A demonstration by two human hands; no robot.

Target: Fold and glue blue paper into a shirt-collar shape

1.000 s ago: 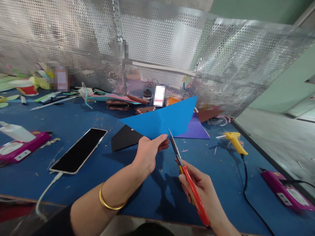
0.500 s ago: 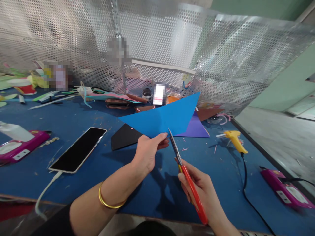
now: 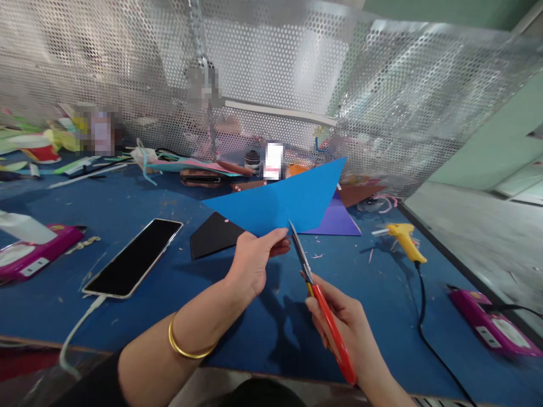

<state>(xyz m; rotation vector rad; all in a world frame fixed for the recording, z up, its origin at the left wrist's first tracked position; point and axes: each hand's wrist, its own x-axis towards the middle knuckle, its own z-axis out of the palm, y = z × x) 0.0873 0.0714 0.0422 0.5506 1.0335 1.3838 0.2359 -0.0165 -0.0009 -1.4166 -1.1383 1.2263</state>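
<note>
A bright blue sheet of craft paper (image 3: 280,203) with straight slanted edges is held up above the table. My left hand (image 3: 258,257) pinches its lower edge between thumb and fingers. My right hand (image 3: 339,316) is wrapped round the handles of red-handled scissors (image 3: 328,322). The scissors' blades point up and away, with the tip at the lower edge of the blue sheet, just right of my left thumb. Behind the sheet, a black piece (image 3: 214,237) and a purple sheet (image 3: 343,217) lie on the table, each partly covered.
A charging phone (image 3: 136,257) lies at left, beside a magenta power strip (image 3: 38,254). On the right are a yellow glue gun (image 3: 405,240), its black cord and a second magenta power strip (image 3: 494,325). A perforated screen (image 3: 271,68) borders the cluttered back edge of the blue table (image 3: 169,328).
Almost nothing differs. The whole view has shifted very slightly, while both hands keep the same hold on the blue sheet and the scissors.
</note>
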